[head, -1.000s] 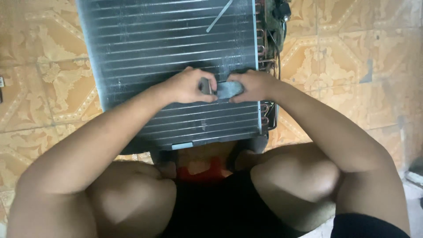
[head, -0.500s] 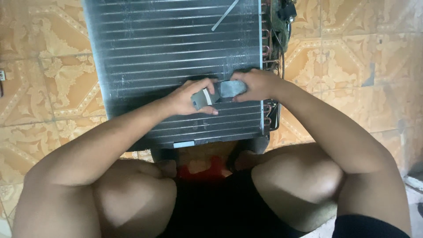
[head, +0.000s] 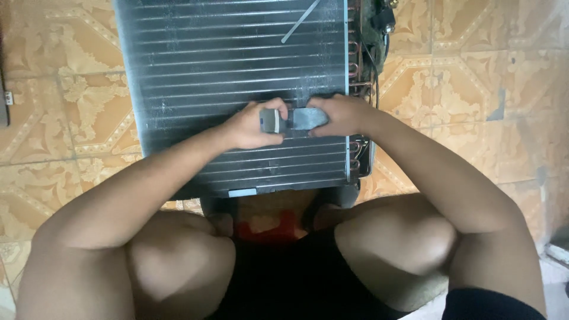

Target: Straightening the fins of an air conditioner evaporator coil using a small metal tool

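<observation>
Item: small grey rectangular hand tool (head: 293, 119), sitting between both hands on the dark finned metal coil panel (head: 231, 71). Left hand (head: 252, 125) is closing around its pale end, having slid leftward since a second ago. Right hand (head: 341, 114) is gripping the darker end, fingers curled. Tool is therefore being worked along the fins. Copper tube bends (head: 357, 71) lying beyond the right hand; patterned orange tile floor (head: 474, 89) surrounding.

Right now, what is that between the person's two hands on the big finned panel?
In the head view, a small grey tool spans the gap, gripped by the left hand and right hand, over the finned coil panel.
</observation>
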